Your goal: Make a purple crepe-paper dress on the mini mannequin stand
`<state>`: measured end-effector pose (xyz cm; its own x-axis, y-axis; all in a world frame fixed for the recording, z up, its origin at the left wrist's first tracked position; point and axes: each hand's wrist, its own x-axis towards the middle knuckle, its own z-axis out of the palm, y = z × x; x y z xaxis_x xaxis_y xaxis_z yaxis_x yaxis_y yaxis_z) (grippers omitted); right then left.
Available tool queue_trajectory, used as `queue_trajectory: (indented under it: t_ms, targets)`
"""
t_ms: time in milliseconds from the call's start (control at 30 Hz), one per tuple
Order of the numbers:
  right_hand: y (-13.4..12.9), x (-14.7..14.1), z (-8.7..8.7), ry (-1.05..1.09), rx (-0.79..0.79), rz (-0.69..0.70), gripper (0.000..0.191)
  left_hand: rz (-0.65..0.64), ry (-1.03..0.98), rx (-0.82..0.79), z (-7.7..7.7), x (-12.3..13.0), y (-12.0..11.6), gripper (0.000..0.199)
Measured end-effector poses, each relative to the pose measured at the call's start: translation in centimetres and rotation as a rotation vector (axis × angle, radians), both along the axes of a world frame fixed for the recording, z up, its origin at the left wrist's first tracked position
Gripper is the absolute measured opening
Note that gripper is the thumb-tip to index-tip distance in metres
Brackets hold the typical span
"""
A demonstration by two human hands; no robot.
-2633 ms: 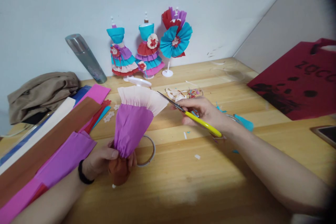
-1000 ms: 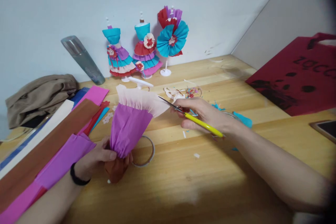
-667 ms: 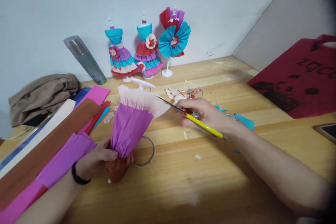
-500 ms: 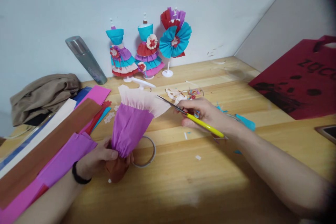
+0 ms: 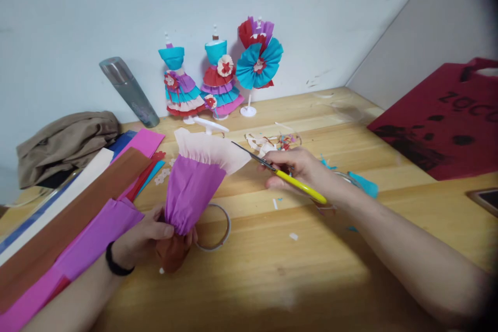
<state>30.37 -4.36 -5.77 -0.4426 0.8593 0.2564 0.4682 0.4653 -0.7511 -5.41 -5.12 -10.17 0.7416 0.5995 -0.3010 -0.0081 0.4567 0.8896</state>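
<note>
My left hand grips a paper doll dress at its gathered waist, where purple crepe meets a brown part below. The dress is upside down, its pale ruffled hem spread at the top. In my right hand are scissors with yellow handles, their blades pointing left at the right corner of the pale ruffle. Whether the blades touch the paper cannot be made out. A tape roll lies on the table just right of the dress.
Three dressed stands are by the wall, a grey bottle to their left. Folded crepe sheets and a brown cloth lie left. Paper scraps lie mid-table; a red bag and a phone are right.
The view has shifted very slightly. My right hand and the scissors have moved a little left; my left hand still holds the dress in nearly the same place.
</note>
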Motion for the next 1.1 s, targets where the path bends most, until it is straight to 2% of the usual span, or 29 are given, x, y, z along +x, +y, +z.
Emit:
queue_trajectory:
  t_ms: [200, 533, 867, 1100]
  targets:
    - [-0.56, -0.13, 0.47, 0.025, -0.083, 0.035, 0.051, 0.008, -0.025, -0.007, -0.15, -0.09, 0.01, 0.038]
    - [-0.22, -0.02, 0.61, -0.023, -0.038, 0.151, 0.057, -0.048, -0.014, 0.014, 0.13, 0.00, 0.17, 0.042]
    - [-0.35, 0.24, 0.85, -0.016, -0.042, 0.142, 0.055, -0.065, -0.066, 0.016, -0.03, -0.11, 0.22, 0.026]
    - [-0.31, 0.25, 0.69, 0.002, -0.035, 0.130, 0.053, -0.073, -0.044, -0.019, 0.44, 0.17, 0.22, 0.031]
